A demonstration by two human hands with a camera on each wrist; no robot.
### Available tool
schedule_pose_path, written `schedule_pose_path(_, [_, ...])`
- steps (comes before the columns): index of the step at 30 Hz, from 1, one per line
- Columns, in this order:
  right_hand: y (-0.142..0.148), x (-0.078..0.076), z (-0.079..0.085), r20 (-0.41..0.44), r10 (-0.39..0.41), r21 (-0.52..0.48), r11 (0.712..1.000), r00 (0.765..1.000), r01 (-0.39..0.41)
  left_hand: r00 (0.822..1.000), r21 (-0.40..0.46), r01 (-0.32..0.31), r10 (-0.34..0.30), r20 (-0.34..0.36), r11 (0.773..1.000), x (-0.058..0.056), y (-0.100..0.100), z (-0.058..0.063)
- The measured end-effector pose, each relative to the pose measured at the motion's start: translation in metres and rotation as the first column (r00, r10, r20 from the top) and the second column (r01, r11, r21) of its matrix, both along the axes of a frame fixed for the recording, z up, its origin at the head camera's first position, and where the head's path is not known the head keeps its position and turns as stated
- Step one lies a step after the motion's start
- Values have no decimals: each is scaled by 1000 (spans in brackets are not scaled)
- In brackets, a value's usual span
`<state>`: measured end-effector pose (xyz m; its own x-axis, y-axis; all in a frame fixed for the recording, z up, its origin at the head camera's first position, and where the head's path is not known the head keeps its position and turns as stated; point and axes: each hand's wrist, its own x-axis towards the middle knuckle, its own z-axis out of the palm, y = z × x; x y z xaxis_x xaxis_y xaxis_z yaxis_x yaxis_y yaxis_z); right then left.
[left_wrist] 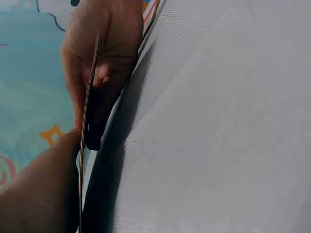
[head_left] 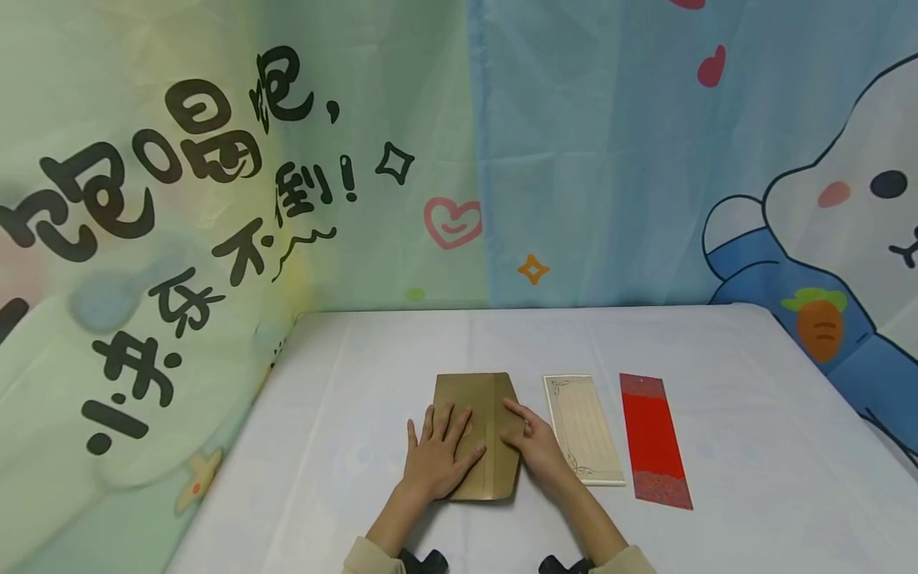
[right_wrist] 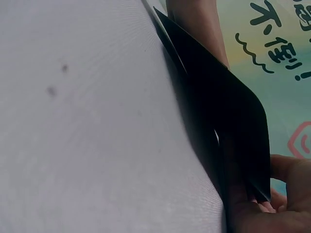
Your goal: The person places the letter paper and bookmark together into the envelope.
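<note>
I have the left hand [head_left: 439, 462] spread flat over the brown paper envelope [head_left: 489, 422], presumably to steady it above the white surface [head_left: 330, 446]. The right hand [head_left: 543, 452] grips the envelope's right edge, likely to control that side. The cream lined card [head_left: 584, 430] and red paper strip [head_left: 654, 442] lie farther right, perhaps leaving working room.

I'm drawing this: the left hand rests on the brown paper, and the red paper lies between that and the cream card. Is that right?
The red paper isn't in the middle: in the head view, the cream card is, with red farthest right. The left hand does rest on the brown paper.
</note>
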<state>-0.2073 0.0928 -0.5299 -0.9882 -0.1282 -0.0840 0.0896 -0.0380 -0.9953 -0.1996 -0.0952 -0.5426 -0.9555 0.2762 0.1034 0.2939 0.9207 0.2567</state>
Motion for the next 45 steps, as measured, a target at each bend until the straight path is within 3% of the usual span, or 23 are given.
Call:
schedule_pose_path(10, [0,-1,-2,-34,108,4,994,994,-108,1000,15,-12,12,0,1000,-2,0,2])
schedule_pose_path(16, [1,-2,-6,-54,127,-67,989,990,-130,998,64,-57,58,-11,996,-7,3,9])
schedule_pose_path(29, [7,1,-7,-58,212,-254,942,975,-220,994,24,-73,75,-79,997,-14,11,14])
schedule_pose_path(40, [9,0,-7,-91,241,-293,921,966,-257,994,96,-53,62,-93,994,-11,11,16])
schedule_pose_path(45, [9,-1,-10,-149,212,-214,947,966,-241,996,135,-59,68,-57,989,-11,11,16])
